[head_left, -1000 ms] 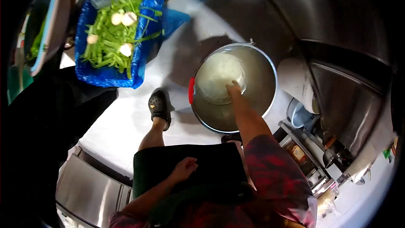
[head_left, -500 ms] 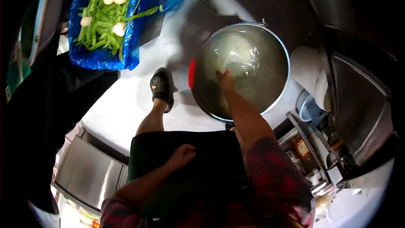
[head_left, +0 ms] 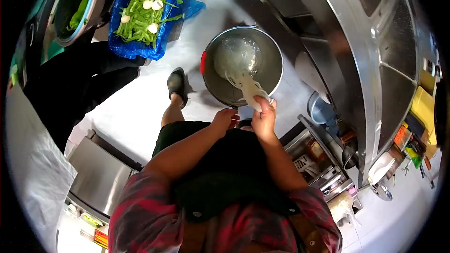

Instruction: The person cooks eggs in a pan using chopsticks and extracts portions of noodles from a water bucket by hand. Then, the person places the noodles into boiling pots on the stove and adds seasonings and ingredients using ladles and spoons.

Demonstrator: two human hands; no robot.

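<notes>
A large metal bucket (head_left: 279, 76) with a red grip on its left side stands on the floor in front of me. In it lies a translucent, rounded mass of pale noodles (head_left: 234, 56). My right hand (head_left: 264, 118) is closed on one end of long, pale noodles, lifted at the near rim, and the strands trail back into the bucket. My left hand (head_left: 226, 120) hovers just beside the near rim with its fingers loosely bent and apart. I see nothing in it.
A blue-lined crate (head_left: 116, 46) of cut green vegetables and several pale round pieces stands at upper left. Another person's dark-clothed legs (head_left: 79, 84) are at left. Steel equipment (head_left: 323, 28) rises at right, beside a light-blue basin (head_left: 318, 108). A steel cabinet (head_left: 101, 173) stands lower left.
My right hand has come out of the bucket toward me, now holding noodles that were not visible in it before. My left hand has moved forward from my lap to the rim.
</notes>
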